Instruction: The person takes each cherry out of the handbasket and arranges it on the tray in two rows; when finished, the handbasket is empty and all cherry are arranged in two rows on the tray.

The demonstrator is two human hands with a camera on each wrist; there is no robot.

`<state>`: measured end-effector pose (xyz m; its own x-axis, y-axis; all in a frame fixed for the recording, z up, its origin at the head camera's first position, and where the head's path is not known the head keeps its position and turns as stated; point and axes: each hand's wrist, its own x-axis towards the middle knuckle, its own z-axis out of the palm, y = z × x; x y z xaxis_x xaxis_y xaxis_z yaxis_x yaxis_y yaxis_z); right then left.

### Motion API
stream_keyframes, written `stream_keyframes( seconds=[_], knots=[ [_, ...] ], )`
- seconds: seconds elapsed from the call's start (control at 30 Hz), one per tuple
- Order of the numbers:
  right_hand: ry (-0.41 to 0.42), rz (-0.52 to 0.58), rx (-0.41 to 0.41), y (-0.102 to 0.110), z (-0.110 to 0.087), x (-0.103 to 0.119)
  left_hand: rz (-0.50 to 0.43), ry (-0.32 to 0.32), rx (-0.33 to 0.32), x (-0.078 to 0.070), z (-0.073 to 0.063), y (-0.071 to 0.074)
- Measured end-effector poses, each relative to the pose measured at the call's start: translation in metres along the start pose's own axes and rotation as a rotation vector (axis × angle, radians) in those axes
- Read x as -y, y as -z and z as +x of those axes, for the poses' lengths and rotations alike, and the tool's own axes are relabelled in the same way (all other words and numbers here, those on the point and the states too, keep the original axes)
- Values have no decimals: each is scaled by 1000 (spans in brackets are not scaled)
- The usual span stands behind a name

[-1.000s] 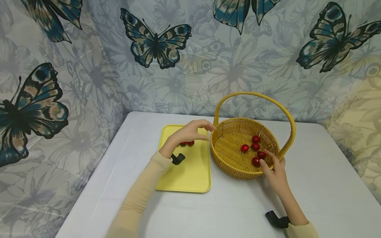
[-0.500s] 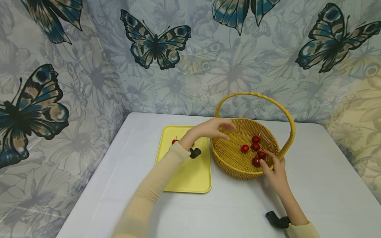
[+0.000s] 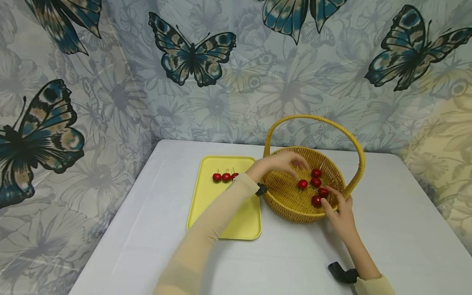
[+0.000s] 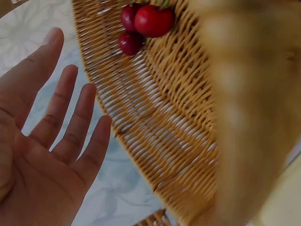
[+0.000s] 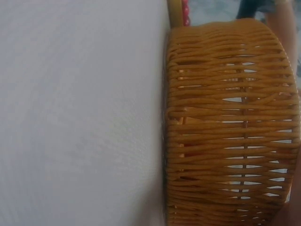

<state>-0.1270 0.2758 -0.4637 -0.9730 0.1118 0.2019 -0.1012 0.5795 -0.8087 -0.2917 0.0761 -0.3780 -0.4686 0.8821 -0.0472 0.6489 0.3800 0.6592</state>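
Observation:
Several red cherries [image 3: 302,184] lie in the right part of a yellow-brown wicker basket [image 3: 282,207] with a tall arched handle. My left hand [image 3: 282,162] reaches over the basket's left side, above the cherries' left edge. In the left wrist view, its fingers are spread and relaxed with nothing between them, and a few cherries [image 4: 153,21] show beyond. My right hand [image 3: 341,211] holds the basket's right front rim, with its thumb and a finger reaching inside beside the cherries. The right wrist view shows mostly the woven outer wall [image 5: 230,122]; that hand is almost wholly outside it.
Left of the basket lies a yellow tray [image 3: 239,229] bearing a row of cherries [image 3: 216,178], partly covered by the left sleeve. Both stand on a white-covered table [image 3: 280,262]. Behind hangs a butterfly-patterned cloth [image 3: 243,106]. The basket handle [image 3: 313,116] arches above the left hand's area.
My left hand has moved right, from over the tray and the basket's left rim to inside the basket's outline. More tray cherries have come into sight. The right hand has stayed in place.

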Motion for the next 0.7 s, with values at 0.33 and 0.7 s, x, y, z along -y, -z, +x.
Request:
stream_keyframes(
  seconds=[0.33,0.7],
  knots=[
    [3,0,-9,1,0,0,32,66,131,-6,14,5],
    [21,-14,-18,1,-1,-1,-62,136,201,1,37,-6]
  ],
)
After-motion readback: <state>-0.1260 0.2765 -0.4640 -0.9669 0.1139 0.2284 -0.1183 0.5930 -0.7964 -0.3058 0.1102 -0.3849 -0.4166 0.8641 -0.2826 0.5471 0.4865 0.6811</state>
